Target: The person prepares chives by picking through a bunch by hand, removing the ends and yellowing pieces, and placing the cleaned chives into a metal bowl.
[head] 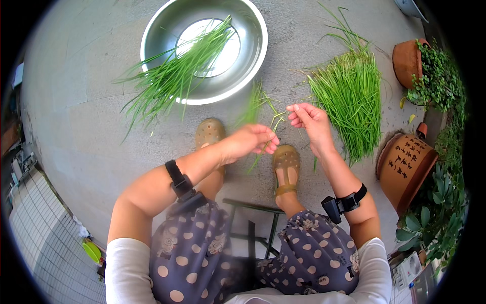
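Observation:
My left hand (252, 142) pinches a few thin green garlic-chive-like stalks (280, 118), whose pale ends point toward my right hand. Blurred green blades (251, 108) show just beyond the left knuckles; whether they belong to the held stalks I cannot tell. With thumb and forefinger together, my right hand (311, 121) is close to the pale ends, and nothing shows plainly in its fingers. Right of it, a thick pile of the same greens (347, 98) lies on the concrete floor. A loose sheaf of long blades (182, 64) hangs over the rim of a stainless steel basin (248, 72).
Clogs (286, 159) are on my feet, beside the dark legs of a low stool frame (271, 231). Along the right stand a terracotta pot (407, 62) with a leafy plant and a large brown planter (406, 171) bearing writing. A wire mesh (41, 228) runs at lower left.

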`<action>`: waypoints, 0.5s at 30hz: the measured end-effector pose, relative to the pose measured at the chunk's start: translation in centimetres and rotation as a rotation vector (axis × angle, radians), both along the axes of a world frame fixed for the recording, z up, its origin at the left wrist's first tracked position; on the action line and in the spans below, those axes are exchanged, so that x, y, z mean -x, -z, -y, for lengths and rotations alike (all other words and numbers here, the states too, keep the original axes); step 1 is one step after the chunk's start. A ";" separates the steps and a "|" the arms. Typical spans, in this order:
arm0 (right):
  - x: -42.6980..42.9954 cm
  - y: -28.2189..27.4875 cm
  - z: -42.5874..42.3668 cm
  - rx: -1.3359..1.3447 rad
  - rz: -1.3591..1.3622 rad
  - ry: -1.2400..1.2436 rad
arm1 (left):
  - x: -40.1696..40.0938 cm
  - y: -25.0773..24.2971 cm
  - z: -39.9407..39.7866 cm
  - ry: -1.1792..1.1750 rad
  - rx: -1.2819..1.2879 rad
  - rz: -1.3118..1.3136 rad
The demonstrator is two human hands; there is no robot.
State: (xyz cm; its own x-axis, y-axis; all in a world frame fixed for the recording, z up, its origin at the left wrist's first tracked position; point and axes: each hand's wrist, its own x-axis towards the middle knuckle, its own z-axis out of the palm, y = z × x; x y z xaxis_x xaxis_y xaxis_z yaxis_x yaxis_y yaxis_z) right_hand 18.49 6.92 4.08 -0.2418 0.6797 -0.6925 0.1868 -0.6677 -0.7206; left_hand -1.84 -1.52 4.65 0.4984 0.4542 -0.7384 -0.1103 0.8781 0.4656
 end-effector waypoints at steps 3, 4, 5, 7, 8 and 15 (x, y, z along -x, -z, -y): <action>0.8 -0.5 0.7 0.014 -0.021 -0.091 | 0.0 0.3 0.2 -0.024 0.010 0.015; 0.9 -0.6 0.8 0.009 -0.017 -0.134 | 0.0 0.2 0.1 -0.029 0.014 0.014; 0.8 -0.4 0.9 0.010 -0.018 -0.135 | 0.0 0.1 0.1 -0.029 0.015 0.014; 0.5 0.1 1.0 0.011 -0.009 -0.206 | -0.1 -0.2 -0.1 -0.020 0.027 -0.001; 0.4 0.2 1.0 0.011 -0.009 -0.206 | 0.0 -0.2 -0.2 -0.019 0.026 -0.001; 0.4 0.8 0.7 -0.036 0.020 -0.093 | 0.2 -0.1 -0.4 -0.128 0.042 0.097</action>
State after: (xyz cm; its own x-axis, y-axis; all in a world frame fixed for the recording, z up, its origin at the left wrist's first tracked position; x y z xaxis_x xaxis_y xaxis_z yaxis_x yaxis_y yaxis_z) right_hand 18.10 6.24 3.30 -0.2915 0.6796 -0.6732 0.2610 -0.6205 -0.7395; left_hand -2.07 -1.11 4.79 0.5085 0.4881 -0.7093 -0.2649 0.8725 0.4106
